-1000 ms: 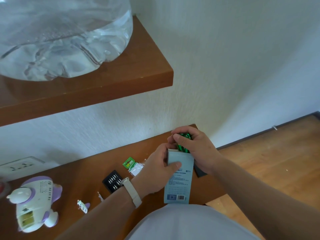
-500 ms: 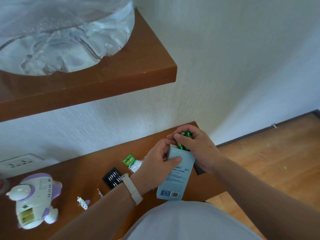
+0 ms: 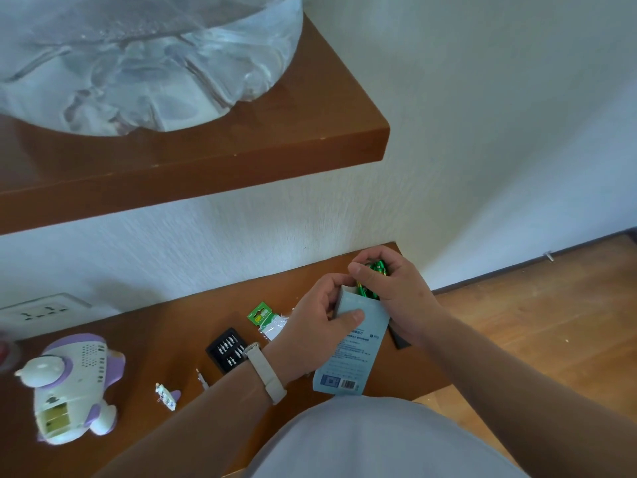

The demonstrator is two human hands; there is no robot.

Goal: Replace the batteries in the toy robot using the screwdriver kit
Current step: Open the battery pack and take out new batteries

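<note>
While you work at box mouth, toy robot (image 3: pixel 69 384) lies on back by desk's (image 3: pixel 155 339) front-left edge, battery bay uncovered and facing up for loading. Small cover (image 3: pixel 167 398) parked beside it, out of way. Bit tray (image 3: pixel 225 350) mid-desk, within reach. Left hand (image 3: pixel 317 326) grips blue box (image 3: pixel 351 343), thumb across face, steadying opening. Right hand (image 3: pixel 389 291), toward back-right corner, curls round green batteries (image 3: pixel 374 270) at box top; going in or out, cannot tell.
</note>
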